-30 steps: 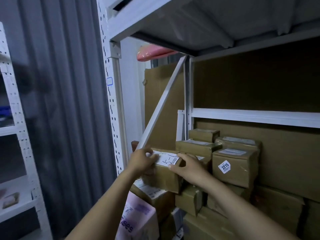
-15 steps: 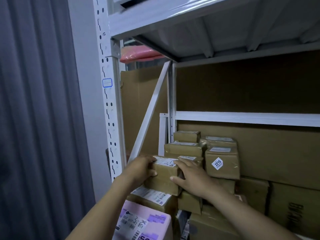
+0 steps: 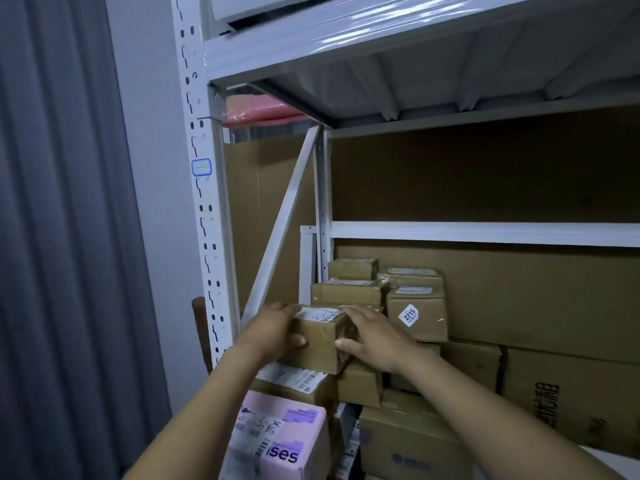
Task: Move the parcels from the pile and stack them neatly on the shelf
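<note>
A small brown cardboard parcel (image 3: 320, 341) with a white label on top sits on a stack of parcels at the left end of the white metal shelf (image 3: 485, 233). My left hand (image 3: 273, 329) grips its left side and my right hand (image 3: 372, 336) presses its right side. Behind it stand several more taped brown parcels, one (image 3: 417, 315) bearing a white "2215" sticker. Below it lies a labelled brown parcel (image 3: 294, 381) and a pink box (image 3: 280, 436).
The perforated white upright (image 3: 204, 202) and a diagonal brace (image 3: 287, 220) stand close on the left. Large flat cardboard boxes (image 3: 554, 393) fill the right of the shelf. A grey curtain (image 3: 62, 237) hangs at the far left. The shelf board above (image 3: 415, 39) is overhead.
The view has shifted closer and to the right. Both hands stay on the small parcel, which has settled slightly deeper against the stack behind it.
</note>
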